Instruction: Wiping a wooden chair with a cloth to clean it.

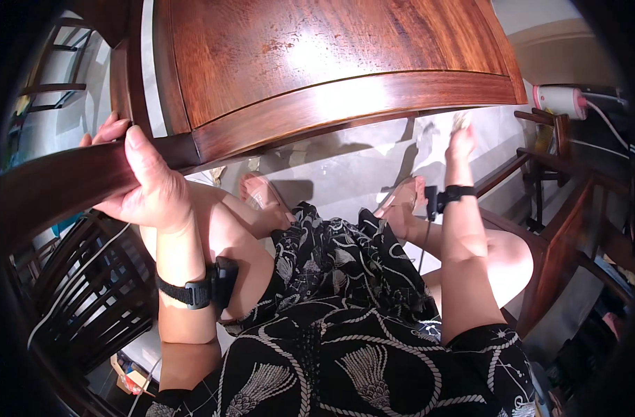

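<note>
A reddish-brown wooden chair seat (262,48) with a glossy, spotted surface fills the upper middle. My left hand (154,182) is wrapped round a dark, curved wooden rail (60,174) at the seat's left corner, thumb on top and fingertips showing beyond it. My right hand (460,141) reaches out below the seat's front edge at the right. Its fingers are curled, with something small and pale at their tips, too blurred to name. Black straps with small devices sit on my left wrist (192,293) and my right wrist (451,197).
My bare legs and sandalled feet (262,194) are under the seat's front edge. Dark wooden furniture (567,229) stands close at the right, and a slatted dark chair (88,292) at the left. A white and pink cylinder (559,101) with a cord lies at the upper right.
</note>
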`<move>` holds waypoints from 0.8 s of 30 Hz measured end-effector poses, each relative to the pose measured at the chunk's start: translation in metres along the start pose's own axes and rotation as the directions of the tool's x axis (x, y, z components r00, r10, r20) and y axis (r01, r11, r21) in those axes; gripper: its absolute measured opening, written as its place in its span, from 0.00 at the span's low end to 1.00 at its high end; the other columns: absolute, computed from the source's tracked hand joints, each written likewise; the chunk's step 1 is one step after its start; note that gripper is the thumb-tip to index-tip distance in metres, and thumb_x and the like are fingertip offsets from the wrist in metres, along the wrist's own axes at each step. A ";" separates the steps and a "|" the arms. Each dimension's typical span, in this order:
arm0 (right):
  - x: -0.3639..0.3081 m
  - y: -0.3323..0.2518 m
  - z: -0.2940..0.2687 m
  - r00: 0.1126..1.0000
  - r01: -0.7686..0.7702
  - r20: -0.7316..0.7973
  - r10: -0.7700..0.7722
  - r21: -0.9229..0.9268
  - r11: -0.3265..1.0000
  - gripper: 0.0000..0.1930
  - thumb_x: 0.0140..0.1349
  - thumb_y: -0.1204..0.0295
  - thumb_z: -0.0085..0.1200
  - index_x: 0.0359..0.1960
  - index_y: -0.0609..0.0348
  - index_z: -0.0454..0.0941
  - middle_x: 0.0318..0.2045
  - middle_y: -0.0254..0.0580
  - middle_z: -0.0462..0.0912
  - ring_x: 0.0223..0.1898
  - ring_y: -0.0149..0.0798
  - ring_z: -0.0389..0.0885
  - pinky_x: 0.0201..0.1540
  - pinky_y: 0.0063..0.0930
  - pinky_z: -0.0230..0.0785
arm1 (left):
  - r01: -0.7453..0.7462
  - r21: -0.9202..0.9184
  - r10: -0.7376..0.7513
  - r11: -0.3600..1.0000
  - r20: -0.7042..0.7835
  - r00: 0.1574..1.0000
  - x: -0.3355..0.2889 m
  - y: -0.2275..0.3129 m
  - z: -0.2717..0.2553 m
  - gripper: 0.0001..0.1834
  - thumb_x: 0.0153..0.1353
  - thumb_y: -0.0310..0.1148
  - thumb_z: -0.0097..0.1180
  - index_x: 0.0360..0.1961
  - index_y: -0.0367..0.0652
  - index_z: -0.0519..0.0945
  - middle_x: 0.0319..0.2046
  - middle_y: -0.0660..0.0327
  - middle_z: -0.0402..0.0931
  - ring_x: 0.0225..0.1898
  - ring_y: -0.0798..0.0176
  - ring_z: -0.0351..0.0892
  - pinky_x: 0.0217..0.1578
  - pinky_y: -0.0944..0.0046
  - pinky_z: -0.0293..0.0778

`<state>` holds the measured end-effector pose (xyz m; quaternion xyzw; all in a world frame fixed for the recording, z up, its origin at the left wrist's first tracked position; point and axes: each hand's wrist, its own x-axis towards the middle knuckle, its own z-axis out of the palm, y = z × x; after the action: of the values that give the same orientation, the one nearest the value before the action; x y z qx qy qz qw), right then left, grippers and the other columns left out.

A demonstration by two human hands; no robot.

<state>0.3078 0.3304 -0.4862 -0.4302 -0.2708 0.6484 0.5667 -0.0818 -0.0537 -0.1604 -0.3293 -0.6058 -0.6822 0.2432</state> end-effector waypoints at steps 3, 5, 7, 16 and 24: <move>-0.007 -0.062 0.128 0.944 0.329 0.153 -0.292 -0.381 0.864 0.14 0.62 0.75 0.45 0.47 0.63 0.77 0.33 0.37 0.79 0.30 0.29 0.74 0.31 0.26 0.66 | -0.026 0.060 0.025 0.998 0.019 1.000 0.003 -0.002 -0.017 0.26 0.56 0.21 0.61 0.54 0.34 0.63 0.37 0.54 0.77 0.47 0.57 0.74 0.60 0.50 0.60; -0.023 -0.100 0.186 0.989 0.074 0.134 -0.056 -0.134 0.988 0.14 0.64 0.70 0.48 0.48 0.61 0.76 0.36 0.41 0.82 0.37 0.37 0.81 0.37 0.31 0.75 | -0.054 0.053 0.053 0.997 0.010 0.999 0.001 -0.003 -0.020 0.25 0.57 0.21 0.59 0.54 0.34 0.63 0.39 0.55 0.77 0.48 0.58 0.73 0.60 0.51 0.61; -0.007 -0.130 0.185 0.876 -0.295 0.383 0.294 -0.056 0.954 0.14 0.66 0.66 0.47 0.48 0.59 0.76 0.37 0.41 0.84 0.40 0.42 0.83 0.43 0.35 0.79 | -0.064 0.052 0.062 0.997 0.028 0.998 -0.001 -0.007 -0.023 0.26 0.59 0.21 0.59 0.55 0.33 0.61 0.41 0.55 0.76 0.48 0.59 0.73 0.61 0.53 0.62; -0.078 -0.123 0.188 0.942 -0.237 0.229 0.247 -0.072 0.969 0.19 0.65 0.60 0.50 0.50 0.59 0.76 0.46 0.39 0.82 0.47 0.38 0.81 0.51 0.32 0.75 | 0.026 0.142 -0.017 0.990 -0.064 0.998 0.014 -0.021 -0.036 0.23 0.57 0.26 0.63 0.49 0.33 0.65 0.40 0.54 0.77 0.40 0.63 0.76 0.46 0.63 0.73; -0.235 -0.084 0.177 0.878 -0.306 0.363 0.312 -0.078 0.949 0.18 0.70 0.59 0.43 0.52 0.55 0.73 0.49 0.34 0.79 0.53 0.33 0.75 0.59 0.31 0.64 | 0.048 0.432 -0.010 0.901 -0.089 0.996 0.081 -0.103 -0.111 0.28 0.55 0.41 0.66 0.47 0.31 0.70 0.37 0.51 0.78 0.39 0.55 0.78 0.45 0.58 0.72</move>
<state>0.1942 0.1447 -0.2708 -0.3428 -0.3065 0.7974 0.3908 -0.2281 -0.1426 -0.1742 -0.2286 -0.7363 -0.5474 0.3255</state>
